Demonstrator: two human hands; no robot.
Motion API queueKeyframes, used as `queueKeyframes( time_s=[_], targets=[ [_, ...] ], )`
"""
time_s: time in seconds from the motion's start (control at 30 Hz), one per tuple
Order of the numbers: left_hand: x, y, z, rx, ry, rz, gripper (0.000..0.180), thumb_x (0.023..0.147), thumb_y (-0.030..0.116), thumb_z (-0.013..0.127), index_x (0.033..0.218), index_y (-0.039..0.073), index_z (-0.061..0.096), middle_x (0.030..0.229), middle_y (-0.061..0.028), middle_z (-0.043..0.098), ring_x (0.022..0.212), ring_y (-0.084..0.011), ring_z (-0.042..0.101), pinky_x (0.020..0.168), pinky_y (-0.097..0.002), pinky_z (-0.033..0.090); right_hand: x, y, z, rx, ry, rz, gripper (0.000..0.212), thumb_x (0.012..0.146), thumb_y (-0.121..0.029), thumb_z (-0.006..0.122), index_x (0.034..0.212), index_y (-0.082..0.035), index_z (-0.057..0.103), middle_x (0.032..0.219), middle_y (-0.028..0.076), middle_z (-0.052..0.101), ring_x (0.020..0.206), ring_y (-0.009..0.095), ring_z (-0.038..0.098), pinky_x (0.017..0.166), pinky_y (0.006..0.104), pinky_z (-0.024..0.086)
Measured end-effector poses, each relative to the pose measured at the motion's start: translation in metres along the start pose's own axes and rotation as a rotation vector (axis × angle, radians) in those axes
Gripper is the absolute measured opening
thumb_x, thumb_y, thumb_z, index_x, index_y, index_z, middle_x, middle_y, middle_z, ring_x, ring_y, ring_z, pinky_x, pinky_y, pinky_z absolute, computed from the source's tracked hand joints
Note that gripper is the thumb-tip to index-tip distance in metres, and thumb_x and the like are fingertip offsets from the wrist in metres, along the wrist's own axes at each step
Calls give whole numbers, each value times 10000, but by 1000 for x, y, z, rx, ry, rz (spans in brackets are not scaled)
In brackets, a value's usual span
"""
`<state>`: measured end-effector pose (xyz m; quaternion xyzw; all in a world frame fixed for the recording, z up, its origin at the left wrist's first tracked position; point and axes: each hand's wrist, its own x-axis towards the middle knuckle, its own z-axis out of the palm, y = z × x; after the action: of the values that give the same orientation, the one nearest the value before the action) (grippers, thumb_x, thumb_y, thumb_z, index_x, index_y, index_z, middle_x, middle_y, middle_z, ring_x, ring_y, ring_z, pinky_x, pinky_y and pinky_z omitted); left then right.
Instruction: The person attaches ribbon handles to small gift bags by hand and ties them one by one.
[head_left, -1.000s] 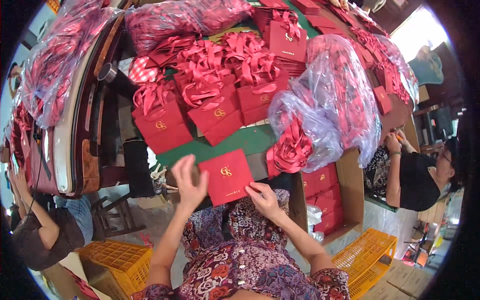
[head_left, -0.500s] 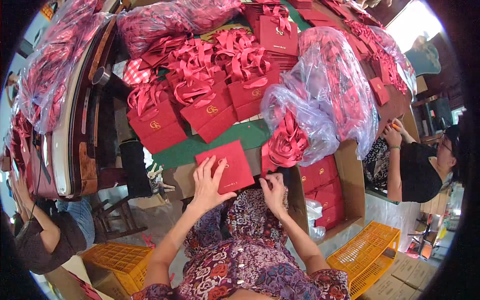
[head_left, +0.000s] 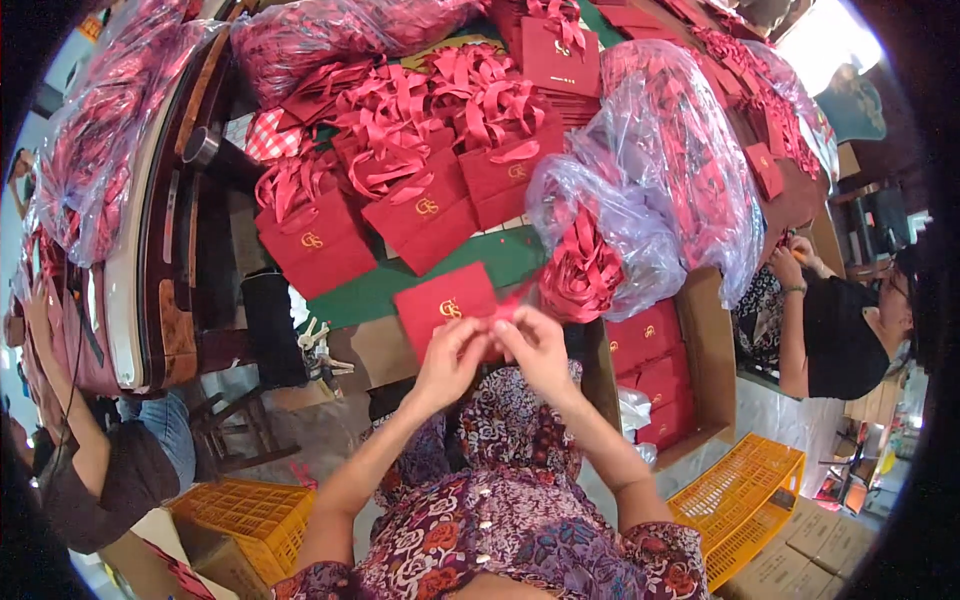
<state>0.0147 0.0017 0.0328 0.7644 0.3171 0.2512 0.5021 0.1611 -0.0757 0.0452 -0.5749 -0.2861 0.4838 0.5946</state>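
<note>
A flat red paper bag (head_left: pixel 430 300) with a gold mark lies at the near table edge. My left hand (head_left: pixel 447 365) and my right hand (head_left: pixel 538 352) meet over its lower right corner, fingertips pinched together. Between them runs a red ribbon (head_left: pixel 512 303), partly blurred and partly covered by my fingers. Just beyond my right hand, a bundle of red ribbons (head_left: pixel 582 275) spills from a clear plastic bag (head_left: pixel 640 225). Farther back stand several red bags (head_left: pixel 318 248) with ribbon handles heaped on top.
To the right of my lap, an open cardboard box (head_left: pixel 712 370) holds red bags. Yellow crates (head_left: pixel 740 490) stand on the floor on both sides. Keys (head_left: pixel 315 335) hang at the table's near left. A person (head_left: pixel 840 330) works at the right, another at the left.
My right hand has come up and left from beside the ribbon bundle, bringing a ribbon to the bag. My left hand has slid off the bag's face and now pinches beside it.
</note>
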Motion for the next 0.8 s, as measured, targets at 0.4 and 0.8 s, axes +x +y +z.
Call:
queueKeyframes(
  time_s=[0.4, 0.8],
  targets=[
    [33, 6, -31, -423, 56, -86, 219, 979, 47, 576, 1180, -21, 629, 1010, -25, 662, 927, -87, 606, 830, -259, 492, 49, -38, 16, 60, -122, -140, 171, 929, -152, 690, 989, 9, 696, 829, 4, 660, 713, 45, 584, 619, 233, 478],
    [26, 27, -46, 492, -27, 133, 166, 860, 107, 657, 1008, 54, 711, 950, -136, 706, 880, -327, 643, 794, -423, 515, 30, -40, -4, -677, 99, -729, 305, 780, -166, 810, 1010, -52, 645, 1000, 120, 634, 935, 290, 638, 775, 394, 533]
  ],
)
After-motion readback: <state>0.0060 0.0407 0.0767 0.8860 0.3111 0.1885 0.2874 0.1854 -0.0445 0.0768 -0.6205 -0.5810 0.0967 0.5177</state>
